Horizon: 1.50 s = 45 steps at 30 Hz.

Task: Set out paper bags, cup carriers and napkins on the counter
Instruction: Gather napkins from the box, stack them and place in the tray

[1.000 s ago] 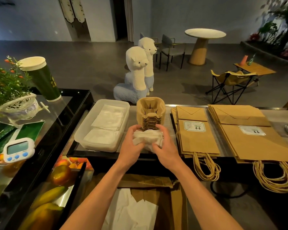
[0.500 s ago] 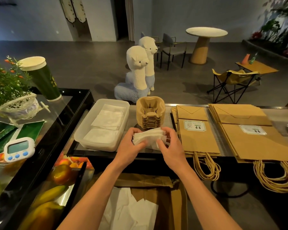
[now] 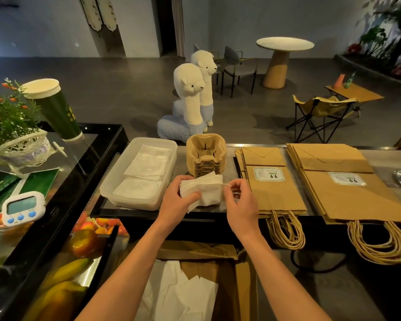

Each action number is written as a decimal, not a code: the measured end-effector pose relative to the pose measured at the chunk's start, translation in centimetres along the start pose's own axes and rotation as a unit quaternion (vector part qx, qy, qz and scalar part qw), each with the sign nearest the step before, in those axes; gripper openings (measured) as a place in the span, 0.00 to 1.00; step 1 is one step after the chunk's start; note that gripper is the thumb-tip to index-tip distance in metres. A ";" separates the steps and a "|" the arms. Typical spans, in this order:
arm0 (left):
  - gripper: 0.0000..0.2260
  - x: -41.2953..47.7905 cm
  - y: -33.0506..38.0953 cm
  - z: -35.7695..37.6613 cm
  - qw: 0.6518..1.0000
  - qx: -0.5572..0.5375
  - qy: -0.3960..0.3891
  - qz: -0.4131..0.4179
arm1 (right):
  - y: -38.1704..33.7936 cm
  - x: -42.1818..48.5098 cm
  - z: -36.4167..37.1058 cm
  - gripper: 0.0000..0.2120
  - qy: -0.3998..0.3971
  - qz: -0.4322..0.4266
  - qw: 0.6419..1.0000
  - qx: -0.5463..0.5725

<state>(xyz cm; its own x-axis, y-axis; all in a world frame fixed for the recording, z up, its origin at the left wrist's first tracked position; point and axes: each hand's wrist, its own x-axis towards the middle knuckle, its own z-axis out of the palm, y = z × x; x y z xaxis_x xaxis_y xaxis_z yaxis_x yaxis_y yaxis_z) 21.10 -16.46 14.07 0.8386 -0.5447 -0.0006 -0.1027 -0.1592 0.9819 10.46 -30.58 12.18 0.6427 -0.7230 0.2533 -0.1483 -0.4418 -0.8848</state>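
Two hands are shown low in the middle of the view, above the near edge of the table [image 3: 388, 159]. A stack of white napkins [image 3: 206, 188] is held between them. The left hand [image 3: 178, 198] is wrapped round the left end of the stack, its grip closed with the thumb laid across the top sheet. The right hand [image 3: 241, 202] is raised at the stack's right corner, where a thin edge of paper is pinched in its grip between thumb and forefinger. Just beside the left hand, a translucent plastic tray [image 3: 111, 188] is set on the table, with two flat piles of napkins [image 3: 146, 163] laid in it. Directly behind the held stack, a nested pile of brown pulp cup carriers [image 3: 205, 154] is seen. To its right, two piles of flat brown paper bags are laid out, a smaller pile [image 3: 273, 191] and a larger pile [image 3: 347, 193], with their twine handles hung over the near edge. On the far left, a white digital timer [image 3: 22, 208] and a tall green cup [image 3: 56, 107] are placed on a glass case.
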 end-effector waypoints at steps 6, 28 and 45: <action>0.15 0.4 -0.2 -0.2 0.999 -0.020 0.002 -0.024 | -1.0 0.8 -0.6 0.05 0.063 -0.014 0.998 0.017; 0.10 0.0 0.7 -0.2 0.993 -0.113 0.016 -0.009 | -8.1 0.6 -0.8 0.07 -0.067 0.031 0.954 0.290; 0.14 0.6 0.4 -1.1 0.992 -0.095 -0.034 -0.082 | -2.9 1.4 0.5 0.28 -0.194 0.130 0.966 0.107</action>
<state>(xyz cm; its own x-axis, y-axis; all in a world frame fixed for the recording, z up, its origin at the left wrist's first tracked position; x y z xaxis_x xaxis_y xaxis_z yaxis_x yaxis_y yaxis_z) 22.13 -15.92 14.64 0.7975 -0.5792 -0.1686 0.1394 -0.0950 0.9857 12.17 -29.98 14.89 0.8444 -0.5227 -0.1176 -0.2106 -0.1220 -0.9699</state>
